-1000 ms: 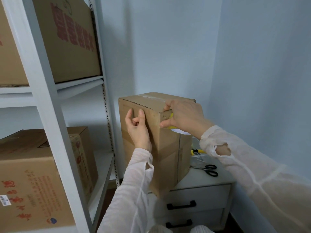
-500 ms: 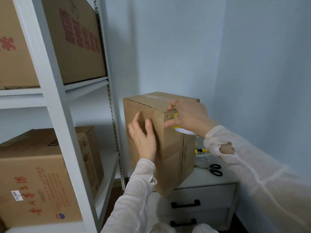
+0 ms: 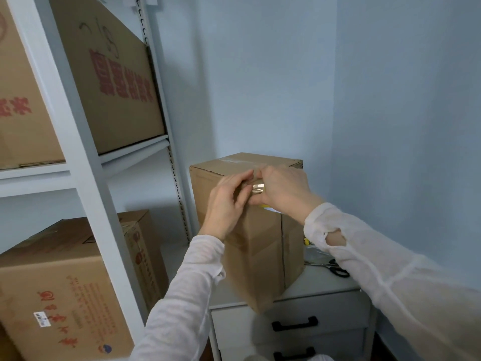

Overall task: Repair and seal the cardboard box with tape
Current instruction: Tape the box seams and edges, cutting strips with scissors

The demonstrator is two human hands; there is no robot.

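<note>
The left hand (image 3: 225, 204) leaves its flat rest on the near face of the box (image 3: 260, 251) and travels toward 2 o'clock, up to the top edge. There its fingers curl and pinch at a glossy tape strip (image 3: 257, 189), newly in sight, which runs toward 3 o'clock to the right hand (image 3: 282, 190). The two hands, apart before, now nearly touch. Of the yellow tape roll (image 3: 265, 205) only a sliver shows at 6 o'clock under the right palm. The right sleeve now covers the blades of the scissors (image 3: 338, 270).

Matt brown cardboard box (image 3: 263, 246), glossy clear tape (image 3: 257, 190), sheer white cloth sleeves (image 3: 390, 269).
</note>
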